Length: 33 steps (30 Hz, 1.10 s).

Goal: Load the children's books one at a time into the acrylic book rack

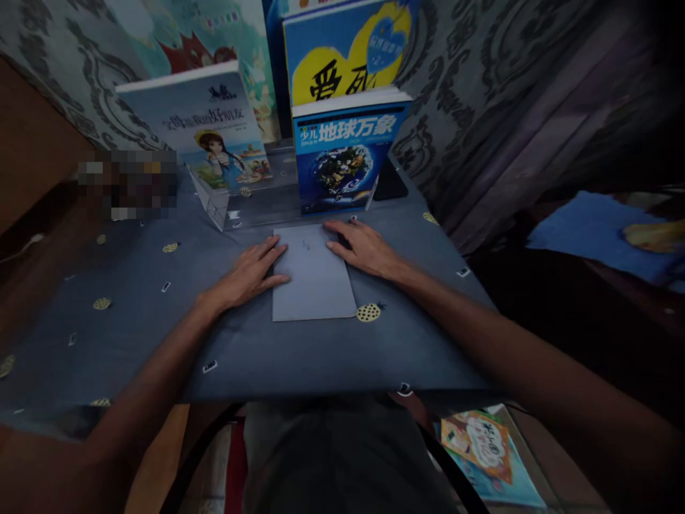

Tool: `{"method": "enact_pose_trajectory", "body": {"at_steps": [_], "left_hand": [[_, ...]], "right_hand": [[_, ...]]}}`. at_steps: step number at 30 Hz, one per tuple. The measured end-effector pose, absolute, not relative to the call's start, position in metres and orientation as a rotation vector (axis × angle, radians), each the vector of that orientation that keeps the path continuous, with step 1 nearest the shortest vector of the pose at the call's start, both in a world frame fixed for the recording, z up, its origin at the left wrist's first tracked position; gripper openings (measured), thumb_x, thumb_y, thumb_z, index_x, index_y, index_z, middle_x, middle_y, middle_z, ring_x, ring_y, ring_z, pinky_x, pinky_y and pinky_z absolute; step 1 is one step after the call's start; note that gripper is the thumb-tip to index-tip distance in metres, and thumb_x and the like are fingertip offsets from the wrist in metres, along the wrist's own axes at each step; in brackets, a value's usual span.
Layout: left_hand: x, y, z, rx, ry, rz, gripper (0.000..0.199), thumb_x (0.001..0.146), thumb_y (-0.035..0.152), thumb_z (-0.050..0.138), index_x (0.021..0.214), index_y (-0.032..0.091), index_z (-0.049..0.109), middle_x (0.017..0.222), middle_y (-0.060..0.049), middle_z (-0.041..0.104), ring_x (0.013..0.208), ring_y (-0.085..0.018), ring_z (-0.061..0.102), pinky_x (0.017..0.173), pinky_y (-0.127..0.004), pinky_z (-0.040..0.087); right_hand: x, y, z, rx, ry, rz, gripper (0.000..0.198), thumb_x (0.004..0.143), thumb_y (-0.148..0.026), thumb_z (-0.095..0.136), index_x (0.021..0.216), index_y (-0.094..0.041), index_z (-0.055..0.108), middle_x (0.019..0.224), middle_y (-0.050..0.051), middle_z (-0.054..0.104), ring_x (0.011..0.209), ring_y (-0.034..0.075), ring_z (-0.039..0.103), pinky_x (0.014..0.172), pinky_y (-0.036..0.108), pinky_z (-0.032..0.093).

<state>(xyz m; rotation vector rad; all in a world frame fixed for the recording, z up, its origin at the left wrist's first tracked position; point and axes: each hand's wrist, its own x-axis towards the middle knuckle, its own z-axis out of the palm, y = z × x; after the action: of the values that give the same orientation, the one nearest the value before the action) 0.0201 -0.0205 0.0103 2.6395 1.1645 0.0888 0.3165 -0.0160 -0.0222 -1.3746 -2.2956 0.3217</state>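
So the booklet [313, 285] was lying flat on the tablecloth [240, 357], with a blue book [342, 168] standing just behind it. Left hand [246, 275] was palm-down at the booklet's left edge, fairly wide, fingertips resting on it. Right hand [369, 248] was angled at the booklet's upper right, thumb and fingers spread apart. Both forearms [460, 314] slanted toward it.

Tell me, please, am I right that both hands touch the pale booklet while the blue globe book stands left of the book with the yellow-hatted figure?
Not quite: the head view shows the blue globe book standing right of the book with the yellow-hatted figure. The left hand and right hand do touch the pale booklet.
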Motion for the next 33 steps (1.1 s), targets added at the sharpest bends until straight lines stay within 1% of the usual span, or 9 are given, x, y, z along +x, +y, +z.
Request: {"method": "enact_pose_trajectory", "body": {"at_steps": [2, 4, 7, 9, 13, 16, 18, 22, 33], "left_hand": [[0.011, -0.021, 0.015, 2.581, 1.08, -0.026, 0.084, 0.093, 0.067, 0.052, 0.161, 0.027, 0.022, 0.172, -0.009, 0.011, 0.158, -0.032, 0.012, 0.127, -0.05, 0.017], [0.005, -0.021, 0.019, 2.541, 1.022, -0.089, 0.1, 0.086, 0.074, 0.057, 0.163, 0.029, 0.012, 0.172, -0.009, 0.001, 0.159, -0.032, 0.003, 0.128, -0.05, 0.009], [0.002, -0.02, 0.021, 2.512, 0.974, -0.139, 0.113, 0.079, 0.078, 0.062, 0.164, 0.027, 0.006, 0.172, -0.011, -0.006, 0.158, -0.032, -0.006, 0.128, -0.051, 0.003], [0.001, -0.018, 0.019, 2.498, 0.968, -0.159, 0.118, 0.077, 0.08, 0.063, 0.164, 0.026, 0.004, 0.171, -0.012, -0.009, 0.158, -0.034, -0.008, 0.127, -0.052, 0.001], [0.0, -0.016, 0.014, 2.506, 0.973, -0.128, 0.119, 0.075, 0.08, 0.064, 0.164, 0.027, 0.006, 0.171, -0.013, -0.007, 0.158, -0.035, -0.006, 0.127, -0.053, 0.004], [0.0, -0.016, 0.013, 2.522, 0.982, -0.103, 0.118, 0.074, 0.079, 0.066, 0.164, 0.028, 0.008, 0.171, -0.013, -0.004, 0.158, -0.035, -0.003, 0.127, -0.054, 0.006], [0.0, -0.016, 0.013, 2.526, 0.982, -0.115, 0.118, 0.075, 0.079, 0.066, 0.164, 0.028, 0.007, 0.171, -0.013, -0.005, 0.158, -0.035, -0.003, 0.127, -0.054, 0.005], [0.001, -0.016, 0.014, 2.523, 0.986, -0.158, 0.12, 0.074, 0.08, 0.064, 0.164, 0.026, 0.005, 0.171, -0.013, -0.008, 0.158, -0.034, -0.005, 0.127, -0.053, 0.004], [-0.001, -0.014, 0.012, 2.536, 0.975, -0.154, 0.118, 0.076, 0.08, 0.062, 0.164, 0.026, 0.005, 0.171, -0.012, -0.006, 0.158, -0.034, -0.004, 0.127, -0.051, 0.005]], "right_hand": [[0.317, -0.015, -0.023, -1.377, -2.294, 0.31, 0.052, 0.099, -0.039, 0.044, 0.145, -0.016, 0.051, 0.146, 0.012, 0.06, 0.129, 0.033, 0.059, 0.12, 0.058, 0.033], [0.318, -0.015, -0.024, -1.375, -2.297, 0.298, 0.052, 0.099, -0.04, 0.045, 0.145, -0.018, 0.051, 0.145, 0.011, 0.06, 0.128, 0.033, 0.06, 0.119, 0.058, 0.034], [0.318, -0.015, -0.024, -1.366, -2.316, 0.3, 0.052, 0.099, -0.04, 0.045, 0.146, -0.017, 0.05, 0.144, 0.012, 0.062, 0.123, 0.033, 0.063, 0.119, 0.058, 0.034], [0.317, -0.015, -0.024, -1.373, -2.321, 0.296, 0.054, 0.099, -0.04, 0.044, 0.146, -0.014, 0.049, 0.145, 0.015, 0.06, 0.126, 0.033, 0.062, 0.119, 0.058, 0.033], [0.315, -0.018, -0.025, -1.369, -2.322, 0.274, 0.051, 0.1, -0.039, 0.044, 0.146, -0.018, 0.05, 0.149, 0.013, 0.057, 0.139, 0.033, 0.051, 0.12, 0.06, 0.031], [0.314, -0.019, -0.024, -1.356, -2.337, 0.277, 0.051, 0.1, -0.038, 0.043, 0.147, -0.02, 0.049, 0.15, 0.012, 0.056, 0.142, 0.031, 0.048, 0.119, 0.061, 0.032], [0.314, -0.019, -0.023, -1.355, -2.342, 0.282, 0.051, 0.1, -0.038, 0.043, 0.146, -0.018, 0.05, 0.15, 0.013, 0.056, 0.143, 0.031, 0.047, 0.119, 0.061, 0.032], [0.316, -0.024, -0.022, -1.345, -2.322, 0.275, 0.048, 0.099, -0.035, 0.044, 0.142, -0.016, 0.055, 0.146, 0.014, 0.06, 0.143, 0.03, 0.048, 0.12, 0.059, 0.032], [0.331, -0.09, -0.012, -1.258, -2.254, 0.376, 0.04, 0.099, -0.026, 0.044, 0.132, -0.025, 0.066, 0.136, 0.008, 0.068, 0.134, 0.028, 0.057, 0.116, 0.057, 0.039]]}}
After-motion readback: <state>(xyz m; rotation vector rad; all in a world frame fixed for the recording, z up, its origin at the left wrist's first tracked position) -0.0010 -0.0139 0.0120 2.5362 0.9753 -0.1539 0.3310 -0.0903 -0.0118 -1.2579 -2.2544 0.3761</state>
